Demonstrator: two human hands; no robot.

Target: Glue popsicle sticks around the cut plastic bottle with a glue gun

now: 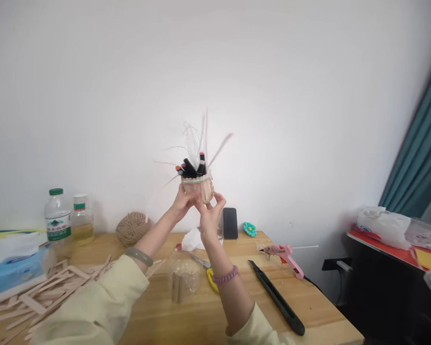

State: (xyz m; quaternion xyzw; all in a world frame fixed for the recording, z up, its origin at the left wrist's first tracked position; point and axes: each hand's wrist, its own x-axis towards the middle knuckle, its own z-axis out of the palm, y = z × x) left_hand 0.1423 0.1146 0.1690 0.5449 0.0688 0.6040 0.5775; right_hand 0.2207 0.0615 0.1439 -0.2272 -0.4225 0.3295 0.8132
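Observation:
A small holder (201, 188) with pale wooden-stick sides is raised above the table in both my hands. My left hand (184, 200) grips its left side and underside. On the lower right, my right hand (211, 213) pinches near the base with thumb and finger. Several black markers (190, 168) with coloured ends lean inside it. Fuzzy pink stems (221, 147), thin pale strands and a clear crinkled plastic wrap (193, 141) stick up from the top. Parts of the holder's base are hidden behind my fingers.
Wooden craft sticks (39, 299), a twine ball (133, 229), a water bottle (57, 215) and a jar (82, 220) are on the left. Yellow-handled scissors (211, 279) lie centrally. A black utility knife (276, 297), pink glue gun (285, 257) and phone (230, 224) lie rightward.

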